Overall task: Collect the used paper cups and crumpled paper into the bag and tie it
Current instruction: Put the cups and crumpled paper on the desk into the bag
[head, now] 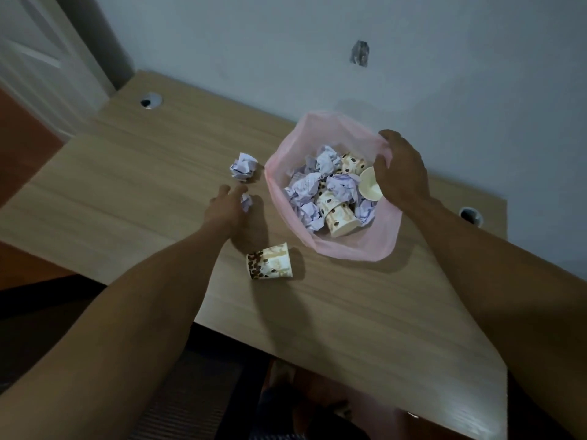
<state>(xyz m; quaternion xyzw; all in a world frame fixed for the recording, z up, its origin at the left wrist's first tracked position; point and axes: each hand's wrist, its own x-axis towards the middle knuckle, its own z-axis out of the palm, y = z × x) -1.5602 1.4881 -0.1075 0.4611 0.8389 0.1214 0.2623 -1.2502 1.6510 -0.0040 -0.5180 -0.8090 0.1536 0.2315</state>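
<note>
A pink plastic bag (355, 246) stands open on the wooden table (133, 185), holding several crumpled papers and paper cups with a coffee-bean print. My right hand (401, 168) grips the bag's far right rim. My left hand (227, 209) lies on the table left of the bag, its fingers curled round a small crumpled paper (246, 201). A larger crumpled paper ball (243, 166) sits just beyond that hand. One paper cup (270, 261) lies on its side in front of the bag, near my left wrist.
The table stands against a pale wall (413, 74). Two round cable holes are set in the top, one at the back left (151, 100) and one at the right edge (471, 215). A door frame (47, 58) is at the far left.
</note>
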